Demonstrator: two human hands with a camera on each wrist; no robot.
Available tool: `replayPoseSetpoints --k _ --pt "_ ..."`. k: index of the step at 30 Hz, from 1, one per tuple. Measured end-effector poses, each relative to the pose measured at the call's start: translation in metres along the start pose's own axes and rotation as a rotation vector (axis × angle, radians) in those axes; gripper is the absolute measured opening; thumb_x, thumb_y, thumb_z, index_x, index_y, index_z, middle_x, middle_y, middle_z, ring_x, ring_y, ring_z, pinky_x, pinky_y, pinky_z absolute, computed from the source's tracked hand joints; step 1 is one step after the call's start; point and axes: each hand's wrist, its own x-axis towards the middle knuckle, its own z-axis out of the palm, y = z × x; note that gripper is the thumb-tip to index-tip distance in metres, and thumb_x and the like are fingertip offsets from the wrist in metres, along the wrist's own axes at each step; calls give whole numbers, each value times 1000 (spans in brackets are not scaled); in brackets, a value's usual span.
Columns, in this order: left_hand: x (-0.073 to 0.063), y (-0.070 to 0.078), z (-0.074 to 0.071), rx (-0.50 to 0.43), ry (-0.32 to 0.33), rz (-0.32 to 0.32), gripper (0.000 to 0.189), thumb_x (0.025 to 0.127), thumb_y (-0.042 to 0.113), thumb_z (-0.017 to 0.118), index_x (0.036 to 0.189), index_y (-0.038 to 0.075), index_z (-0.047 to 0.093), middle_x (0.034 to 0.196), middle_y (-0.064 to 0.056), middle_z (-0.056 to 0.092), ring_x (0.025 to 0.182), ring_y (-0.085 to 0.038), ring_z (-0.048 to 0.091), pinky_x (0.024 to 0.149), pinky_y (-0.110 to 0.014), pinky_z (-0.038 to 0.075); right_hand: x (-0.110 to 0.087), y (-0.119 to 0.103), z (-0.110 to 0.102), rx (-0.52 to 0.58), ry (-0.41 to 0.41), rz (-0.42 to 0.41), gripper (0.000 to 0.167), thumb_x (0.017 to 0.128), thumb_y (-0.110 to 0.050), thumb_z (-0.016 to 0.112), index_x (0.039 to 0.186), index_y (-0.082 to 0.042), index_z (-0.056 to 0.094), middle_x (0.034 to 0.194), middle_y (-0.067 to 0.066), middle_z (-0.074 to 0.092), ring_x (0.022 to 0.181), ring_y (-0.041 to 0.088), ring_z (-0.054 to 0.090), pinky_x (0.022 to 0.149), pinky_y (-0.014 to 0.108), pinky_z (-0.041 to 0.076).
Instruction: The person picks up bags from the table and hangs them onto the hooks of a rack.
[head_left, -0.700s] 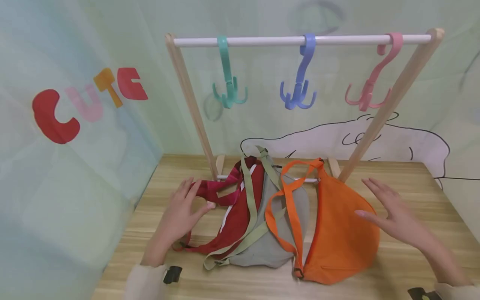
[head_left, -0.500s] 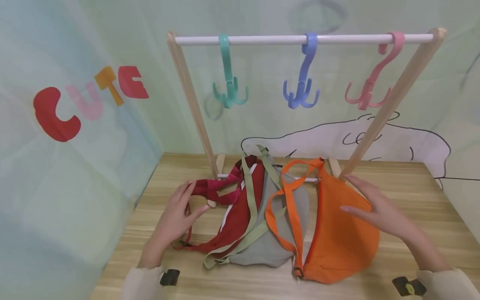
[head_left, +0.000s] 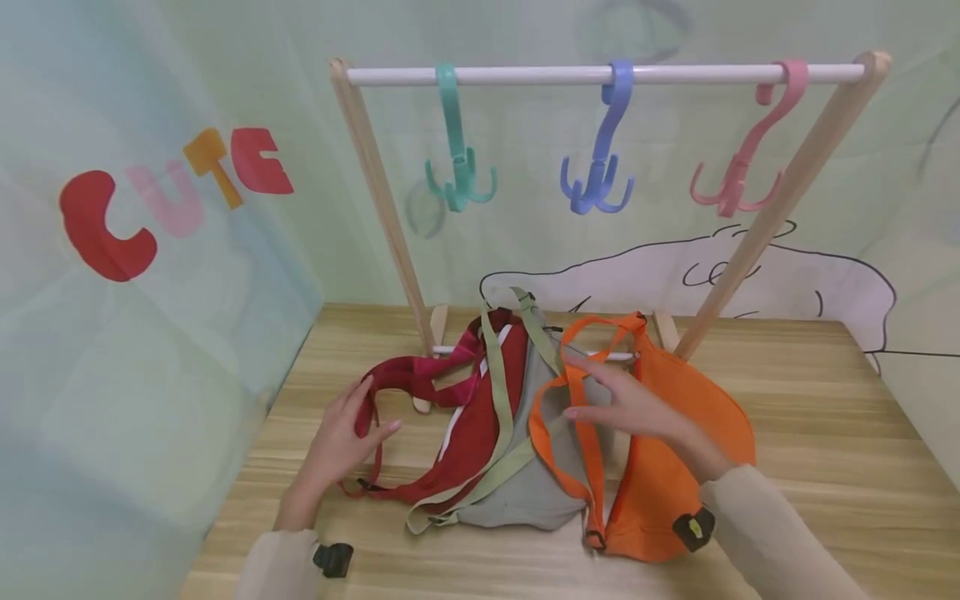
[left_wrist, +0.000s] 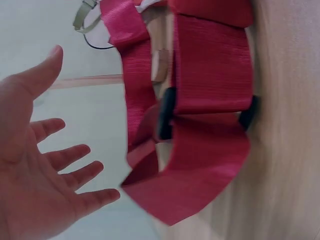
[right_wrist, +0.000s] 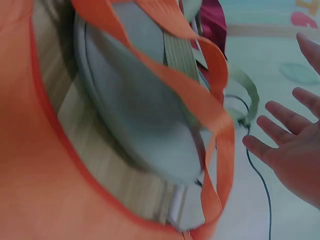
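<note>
Three sling bags lie side by side on the wooden table: a dark red one (head_left: 491, 417), a grey one (head_left: 517, 504) with pale green straps, and an orange one (head_left: 708, 404). My left hand (head_left: 341, 437) is beside the red bag's strap (head_left: 405, 371), fingers spread. In the left wrist view that hand (left_wrist: 30, 170) shows an empty palm, apart from the looped red strap (left_wrist: 210, 165). Over the orange strap (head_left: 588, 454) and the grey bag extends my right hand (head_left: 637, 408), thumb and fingers parted. The right wrist view shows this hand (right_wrist: 295, 140) holding nothing.
Behind the bags stands a wooden rack (head_left: 378, 183) with a white top rod (head_left: 532, 77). Green (head_left: 459, 179), blue (head_left: 596, 179) and pink (head_left: 735, 183) multi-prong hooks hang from it. A printed cloth wall (head_left: 187, 358) borders the table (head_left: 825, 442) at left and back.
My right hand has swept left from the orange bag's right side to above its strap and the grey bag. The left hand has shifted slightly left and down. The bags stay in place.
</note>
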Motion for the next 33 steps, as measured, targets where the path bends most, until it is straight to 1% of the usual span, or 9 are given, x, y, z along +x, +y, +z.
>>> replayPoseSetpoints --k 1,4,8,11,14,17,22,27,33 --pt "1 -2 1 0 1 -10 79 81 34 69 138 -4 30 138 -31 29 124 -49 27 94 -61 29 6 -1 5 2 -13 -11 73 81 -33 69 141 -10 34 143 10 34 128 29 34 98 52 31" --pt "4 -5 2 -12 8 -52 79 80 30 70 138 -6 29 136 -32 30 123 -49 28 95 -60 29 22 -6 19 3 -47 -22 72 81 -32 69 139 -7 36 141 12 36 127 29 35 98 51 31" --pt "6 -8 3 -45 21 -132 75 81 26 68 136 -8 30 134 -32 32 123 -46 29 98 -57 28 41 -14 33 6 -83 -6 73 79 -31 71 140 -9 36 139 9 40 126 26 37 99 47 32" --pt "7 -9 3 -59 18 -181 73 82 26 68 135 -9 31 133 -33 33 123 -45 30 98 -56 28 55 -20 40 -8 -110 -11 73 79 -29 72 140 -9 36 139 8 40 126 24 37 99 44 32" --pt "7 -10 4 -65 3 -213 74 83 26 67 136 -10 29 133 -34 31 123 -46 30 98 -56 28 68 -27 47 -26 -138 -23 73 79 -27 72 140 -9 36 139 8 39 127 23 35 101 43 31" --pt "7 -12 6 -82 -15 -234 75 83 24 67 137 -10 27 134 -34 30 123 -46 29 99 -55 27 79 -31 55 -38 -164 -3 72 80 -27 71 140 -10 35 140 7 39 128 22 33 102 42 30" --pt "8 -20 13 -99 -20 -243 77 81 21 68 137 -10 26 133 -34 31 122 -46 32 99 -53 29 95 -36 66 -53 -187 46 72 80 -26 71 140 -12 35 139 6 40 128 21 34 101 42 31" --pt "7 -27 21 -141 -17 -224 79 78 15 70 139 -8 25 134 -32 32 120 -45 35 97 -53 32 108 -37 77 -9 -215 39 71 79 -21 72 139 -9 36 139 10 38 126 25 35 100 44 32" --pt "5 -23 29 -147 -27 -172 79 75 6 70 139 -4 25 132 -31 36 115 -45 41 92 -54 37 120 -35 92 -24 -232 17 72 78 -18 73 139 -8 36 139 12 38 124 28 37 99 42 33"
